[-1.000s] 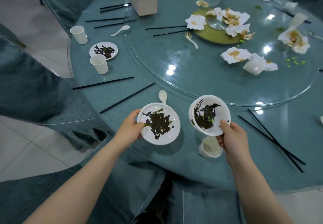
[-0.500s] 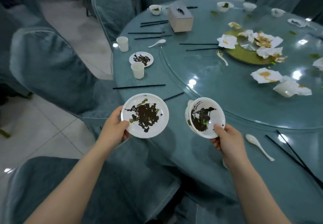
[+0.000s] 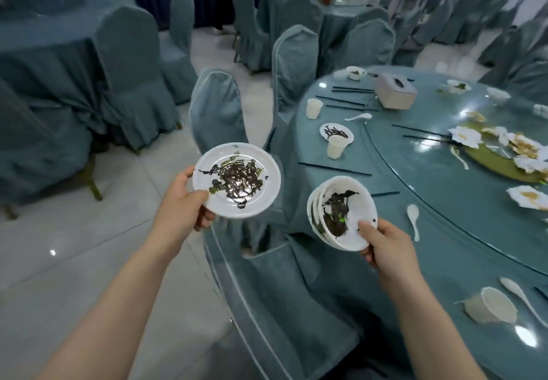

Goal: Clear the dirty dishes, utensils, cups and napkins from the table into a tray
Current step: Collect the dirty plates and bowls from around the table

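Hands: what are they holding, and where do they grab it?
The left hand grips a dirty plate by its near rim. The right hand grips stacked dirty bowls at their lower rim.

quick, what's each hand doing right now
Left hand: holding a dirty plate by its rim.
Right hand: holding a stack of dirty bowls by the rim.

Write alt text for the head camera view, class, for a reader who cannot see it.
A person's left hand holds a dirty white plate and the right hand holds a stack of dirty bowls, beside a round table littered with cups, spoons, chopsticks and used napkins. No tray is in view.
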Available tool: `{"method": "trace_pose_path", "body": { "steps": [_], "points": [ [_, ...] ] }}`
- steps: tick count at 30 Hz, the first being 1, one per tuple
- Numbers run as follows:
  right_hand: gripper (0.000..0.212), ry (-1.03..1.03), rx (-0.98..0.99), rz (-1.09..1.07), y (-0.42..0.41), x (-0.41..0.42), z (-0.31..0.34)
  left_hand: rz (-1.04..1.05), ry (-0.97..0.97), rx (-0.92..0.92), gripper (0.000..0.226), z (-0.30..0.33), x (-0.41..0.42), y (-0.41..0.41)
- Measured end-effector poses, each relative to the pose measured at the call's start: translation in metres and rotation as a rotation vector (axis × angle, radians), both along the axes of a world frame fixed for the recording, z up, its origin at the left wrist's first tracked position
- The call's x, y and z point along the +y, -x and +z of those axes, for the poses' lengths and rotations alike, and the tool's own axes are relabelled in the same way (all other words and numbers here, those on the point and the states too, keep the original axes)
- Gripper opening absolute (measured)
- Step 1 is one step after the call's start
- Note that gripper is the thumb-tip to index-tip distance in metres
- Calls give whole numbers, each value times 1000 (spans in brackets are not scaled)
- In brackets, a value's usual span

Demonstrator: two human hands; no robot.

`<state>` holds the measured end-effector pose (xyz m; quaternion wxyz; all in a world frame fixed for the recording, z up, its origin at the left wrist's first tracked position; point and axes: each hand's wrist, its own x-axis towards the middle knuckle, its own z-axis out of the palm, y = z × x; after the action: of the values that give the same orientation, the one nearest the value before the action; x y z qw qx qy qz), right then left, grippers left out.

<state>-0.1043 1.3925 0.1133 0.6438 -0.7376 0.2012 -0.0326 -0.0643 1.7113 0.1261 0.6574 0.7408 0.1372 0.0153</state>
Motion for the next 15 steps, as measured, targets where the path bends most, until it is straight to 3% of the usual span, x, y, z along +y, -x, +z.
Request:
{"method": "trace_pose_path", "body": {
  "steps": [8, 15],
  "points": [
    [20, -67, -20, 96, 8, 136, 11, 137, 26, -41, 43, 9, 144, 37],
    [27, -74, 27, 195, -17, 206, 12, 193, 51, -60, 44, 13, 214, 41]
  ]
}}
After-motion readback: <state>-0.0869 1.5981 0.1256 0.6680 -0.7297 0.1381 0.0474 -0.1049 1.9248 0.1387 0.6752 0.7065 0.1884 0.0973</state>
